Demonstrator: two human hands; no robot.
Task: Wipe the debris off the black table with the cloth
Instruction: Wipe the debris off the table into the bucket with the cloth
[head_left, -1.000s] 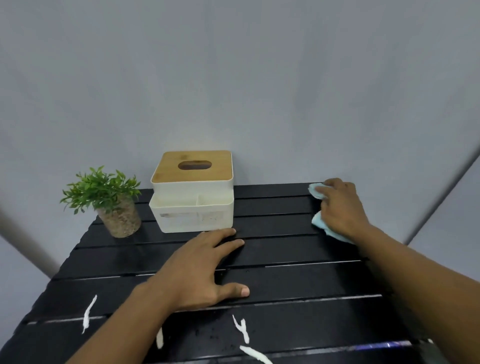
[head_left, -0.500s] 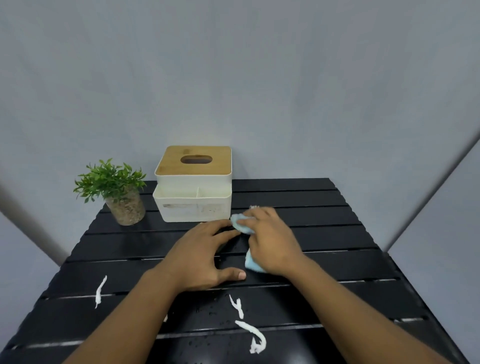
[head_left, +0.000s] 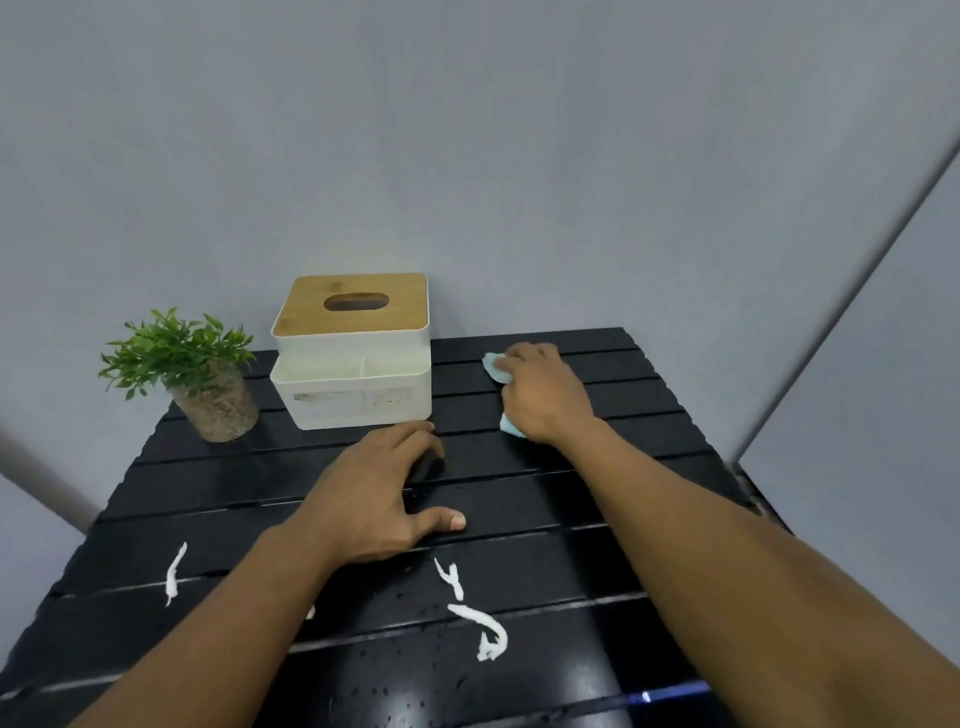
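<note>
Cloth (head_left: 493, 365) mostly under rt hand (head_left: 543, 397)

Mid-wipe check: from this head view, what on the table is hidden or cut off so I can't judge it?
- Cloth: mostly under the right hand; only light blue edges show.
- White scrap: largely behind the left forearm.
- Table under the left hand: covered.
- Table's near edge: cut off by the frame bottom.
- Tissue box contents: slot too dark.

Black table (head_left: 545, 499) slatted, glossy; tissue box (head_left: 353, 384) matt plastic, wood lid.
</note>
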